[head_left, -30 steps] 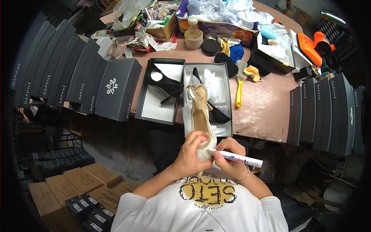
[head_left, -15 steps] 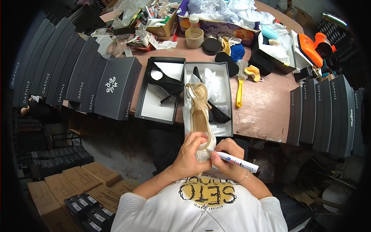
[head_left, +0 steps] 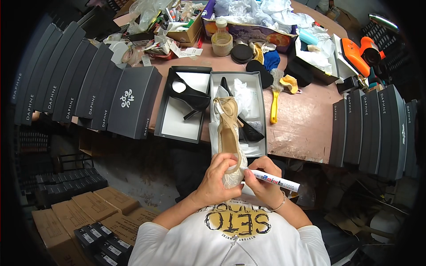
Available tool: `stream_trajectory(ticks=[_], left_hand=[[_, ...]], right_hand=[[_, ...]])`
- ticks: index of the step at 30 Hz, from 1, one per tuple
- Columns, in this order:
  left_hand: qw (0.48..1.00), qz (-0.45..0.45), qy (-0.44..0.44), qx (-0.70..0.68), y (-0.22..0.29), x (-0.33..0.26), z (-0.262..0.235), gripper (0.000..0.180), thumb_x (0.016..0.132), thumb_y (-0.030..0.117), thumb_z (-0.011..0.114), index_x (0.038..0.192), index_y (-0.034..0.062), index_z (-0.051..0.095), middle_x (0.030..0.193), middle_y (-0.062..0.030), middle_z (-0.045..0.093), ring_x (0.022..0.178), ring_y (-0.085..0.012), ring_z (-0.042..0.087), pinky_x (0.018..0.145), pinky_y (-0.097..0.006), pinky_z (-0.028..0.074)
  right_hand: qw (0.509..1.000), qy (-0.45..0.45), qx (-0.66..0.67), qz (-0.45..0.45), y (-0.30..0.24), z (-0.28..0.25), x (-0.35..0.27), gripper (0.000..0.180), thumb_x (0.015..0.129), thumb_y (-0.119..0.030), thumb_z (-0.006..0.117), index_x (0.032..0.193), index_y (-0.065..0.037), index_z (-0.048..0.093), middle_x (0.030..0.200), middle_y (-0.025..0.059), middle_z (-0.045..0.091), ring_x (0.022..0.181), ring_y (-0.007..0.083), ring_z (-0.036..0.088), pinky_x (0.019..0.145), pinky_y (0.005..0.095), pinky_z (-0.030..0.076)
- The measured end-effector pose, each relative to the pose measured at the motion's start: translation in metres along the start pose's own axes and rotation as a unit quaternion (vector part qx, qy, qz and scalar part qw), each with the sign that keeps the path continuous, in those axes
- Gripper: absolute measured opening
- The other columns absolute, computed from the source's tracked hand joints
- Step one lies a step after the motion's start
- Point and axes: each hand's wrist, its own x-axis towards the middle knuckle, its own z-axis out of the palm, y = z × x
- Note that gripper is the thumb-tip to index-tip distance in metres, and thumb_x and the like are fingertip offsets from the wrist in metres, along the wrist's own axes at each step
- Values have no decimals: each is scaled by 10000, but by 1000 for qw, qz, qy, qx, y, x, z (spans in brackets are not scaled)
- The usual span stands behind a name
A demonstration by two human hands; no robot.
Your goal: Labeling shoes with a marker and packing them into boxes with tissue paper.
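Person's L hand (head_left: 220, 174) is closed firmly round the toe end of a cream shoe (head_left: 229, 137), fingers hooked into the opening; its heel end points away from the grip, over an open grey box (head_left: 263, 95) w/ a black pump (head_left: 252, 134) inside. R hand (head_left: 265, 181), just beside the L, pinches a white marker (head_left: 286, 183), nib end at the shoe's near side; contact too small to confirm. Prob. mid-job: marker's up to the upper, shoe's not set down. Amt. done vs. left: can't tell, any marks too fine to see. Beyond the grip, to its L, another black heel (head_left: 197, 103) lies in a 2nd box (head_left: 179, 136), untouched.
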Motion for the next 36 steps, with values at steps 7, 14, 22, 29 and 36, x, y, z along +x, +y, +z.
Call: stream_trajectory(ticks=[7, 14, 22, 29, 36], left_hand=[[1000, -7, -12, -10, -1, -1, -2, 478, 600, 114, 749, 1019, -2, 549, 1134, -135, 496, 1075, -303, 510, 924, -387, 431], [999, -17, -21, -27, -3, -3, -3, 474, 601, 122, 752, 1017, -4, 564, 1142, -139, 504, 1085, -304, 510, 933, -384, 426], [999, -19, -19, -40, -10, -4, -1, 507, 600, 132, 762, 1045, -7, 563, 1163, -146, 504, 1096, -309, 519, 930, -378, 434], [988, -51, -10, -148, -19, -4, -4, 598, 678, 220, 741, 1168, -44, 524, 1225, -160, 466, 1142, -274, 499, 966, -345, 409], [949, -35, -52, -309, -30, -3, -15, 796, 720, 227, 680, 1355, -89, 319, 1363, -160, 311, 1295, -241, 340, 1079, -334, 286]], right_hand=[[997, 22, 44, 54, 7, 5, -3, 157, 801, -81, 718, 838, -34, 573, 720, 63, 587, 593, 133, 554, 537, 259, 445], [983, 29, 115, 137, 12, 9, -5, 158, 815, -75, 708, 824, -34, 555, 723, 59, 589, 601, 111, 554, 537, 248, 441], [999, -30, 27, 3, -1, 2, 2, 140, 812, -58, 701, 819, -11, 569, 745, 63, 597, 628, 106, 571, 552, 229, 445], [951, 24, 281, 126, 6, 4, -3, 127, 879, -44, 640, 926, -20, 525, 800, 50, 610, 719, 106, 609, 630, 233, 501], [937, 40, 330, 107, 21, -1, 0, 196, 929, -145, 607, 990, -25, 465, 760, 76, 564, 644, 134, 552, 618, 291, 502]])
